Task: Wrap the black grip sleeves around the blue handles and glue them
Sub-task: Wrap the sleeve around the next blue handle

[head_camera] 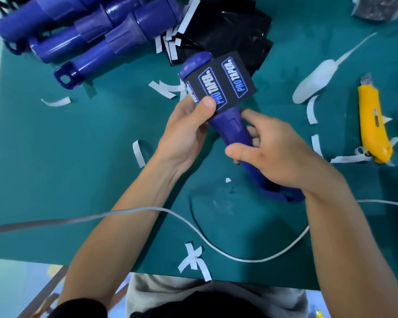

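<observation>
**Sleeve part-wrapped on the handle, both hands gripping**

The left hand [186, 125] curls round the sleeved head, its thumb pinning the black grip sleeve [225, 81] against the blue handle [230, 127]. The right hand [269, 154] grips the bare shaft below, over the green mat [78, 157]. The sleeve's free flap stands off to the right, not yet closed. Keep the pinned edge square to the handle's end, roll the flap taut without creases, then bond the seam. A white squeeze bottle [315, 81] lies near, to the right.

We have one wide-angle view from our head, facing forward and steeply down, close over the green table [55, 180], its near edge at the bottom.
</observation>
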Available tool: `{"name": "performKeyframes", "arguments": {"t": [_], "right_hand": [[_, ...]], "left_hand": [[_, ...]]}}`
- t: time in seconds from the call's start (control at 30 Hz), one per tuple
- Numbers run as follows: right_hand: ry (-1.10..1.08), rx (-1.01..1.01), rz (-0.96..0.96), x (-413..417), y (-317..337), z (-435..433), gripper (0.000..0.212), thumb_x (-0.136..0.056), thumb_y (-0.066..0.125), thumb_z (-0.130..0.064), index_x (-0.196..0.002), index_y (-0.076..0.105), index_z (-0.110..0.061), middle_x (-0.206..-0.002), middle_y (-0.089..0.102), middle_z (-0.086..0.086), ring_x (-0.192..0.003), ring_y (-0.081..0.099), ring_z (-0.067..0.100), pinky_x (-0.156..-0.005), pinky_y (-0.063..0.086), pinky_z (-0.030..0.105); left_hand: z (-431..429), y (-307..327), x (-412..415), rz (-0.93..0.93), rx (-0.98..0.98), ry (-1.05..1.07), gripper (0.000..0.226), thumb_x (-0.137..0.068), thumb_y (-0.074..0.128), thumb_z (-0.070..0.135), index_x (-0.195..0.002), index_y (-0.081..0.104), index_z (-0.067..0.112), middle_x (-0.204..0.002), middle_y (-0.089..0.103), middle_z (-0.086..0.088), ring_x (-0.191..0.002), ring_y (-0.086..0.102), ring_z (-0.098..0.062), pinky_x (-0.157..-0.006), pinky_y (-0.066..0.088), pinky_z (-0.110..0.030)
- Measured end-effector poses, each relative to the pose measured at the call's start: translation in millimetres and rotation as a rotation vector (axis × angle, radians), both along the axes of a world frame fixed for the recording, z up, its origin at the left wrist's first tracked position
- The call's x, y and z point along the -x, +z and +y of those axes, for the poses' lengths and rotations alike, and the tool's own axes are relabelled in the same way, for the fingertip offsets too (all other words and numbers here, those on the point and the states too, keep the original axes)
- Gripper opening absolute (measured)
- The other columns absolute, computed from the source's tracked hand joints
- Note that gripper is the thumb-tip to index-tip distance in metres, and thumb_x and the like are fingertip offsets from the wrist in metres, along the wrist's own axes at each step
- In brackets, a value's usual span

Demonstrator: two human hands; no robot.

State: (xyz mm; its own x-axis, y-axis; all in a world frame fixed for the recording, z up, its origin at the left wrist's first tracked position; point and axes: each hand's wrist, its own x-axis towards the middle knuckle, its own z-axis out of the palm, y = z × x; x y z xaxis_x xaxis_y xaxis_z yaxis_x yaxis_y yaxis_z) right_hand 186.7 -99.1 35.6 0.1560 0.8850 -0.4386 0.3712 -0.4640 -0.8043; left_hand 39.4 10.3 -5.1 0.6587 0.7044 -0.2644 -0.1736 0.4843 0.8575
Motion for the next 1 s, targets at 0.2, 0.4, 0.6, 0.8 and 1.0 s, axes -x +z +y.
{"name": "performKeyframes", "arguments": {"t": [0.2, 0.4, 0.6, 0.8, 1.0], "right_hand": [[0.036, -0.014, -0.549, -15.9, 6.0, -0.9, 0.029, -0.092, 0.071, -0.022, -0.116, 0.055, -0.028, -0.086, 0.059, -0.002, -0.079, 0.056, 0.029, -0.073, 0.05, 0.046], [-0.1, -0.223, -0.774, -11.5, -26.8, -13.8, 0.05, -0.091, 0.069, -0.004, -0.14, 0.063, -0.014, -0.108, 0.064, 0.011, -0.096, 0.056, 0.042, -0.094, 0.039, 0.047], [-0.228, -0.446, -0.628, -2.8, -37.5, -20.4, 0.058, -0.081, 0.079, -0.012, -0.137, 0.063, -0.009, -0.136, 0.064, 0.005, -0.125, 0.057, 0.029, -0.116, 0.035, 0.044], [-0.36, -0.655, -0.494, 17.0, -44.1, -14.0, 0.017, -0.083, 0.082, -0.008, -0.093, 0.07, -0.003, -0.125, 0.071, 0.004, -0.122, 0.059, 0.025, -0.106, 0.047, 0.052], [-0.488, -0.737, -0.387, 19.6, -55.7, -7.9, 0.014, -0.086, 0.081, -0.005, -0.082, 0.068, 0.0, -0.115, 0.07, -0.003, -0.113, 0.066, 0.021, -0.118, 0.036, 0.053]], "left_hand": [[16.8, -5.3, 12.8, 0.182, -0.329, -0.01, 0.086, -0.069, 0.086, -0.006, -0.142, 0.04, 0.002, -0.107, 0.067, 0.002, -0.094, 0.064, -0.018, -0.091, 0.056, -0.037], [17.0, -11.9, 13.2, 0.646, -0.814, 0.009, 0.066, -0.061, 0.097, 0.029, -0.114, 0.059, 0.036, -0.112, 0.067, 0.016, -0.1, 0.062, -0.005, -0.09, 0.047, -0.015], [3.4, -19.6, 12.7, 0.679, -1.0, 0.06, 0.069, -0.064, 0.096, 0.031, -0.118, 0.054, 0.031, -0.127, 0.066, 0.012, -0.111, 0.062, -0.009, -0.097, 0.05, -0.027], [-4.6, -20.9, 10.3, 0.682, -1.016, 0.074, 0.068, -0.07, 0.094, 0.033, -0.12, 0.049, 0.031, -0.136, 0.063, 0.012, -0.114, 0.062, -0.006, -0.096, 0.047, -0.017], [-4.6, -18.1, 10.6, 0.715, -0.973, 0.033, 0.068, -0.071, 0.092, 0.037, -0.122, 0.047, 0.034, -0.139, 0.058, 0.018, -0.115, 0.059, 0.001, -0.097, 0.054, -0.029]]}}
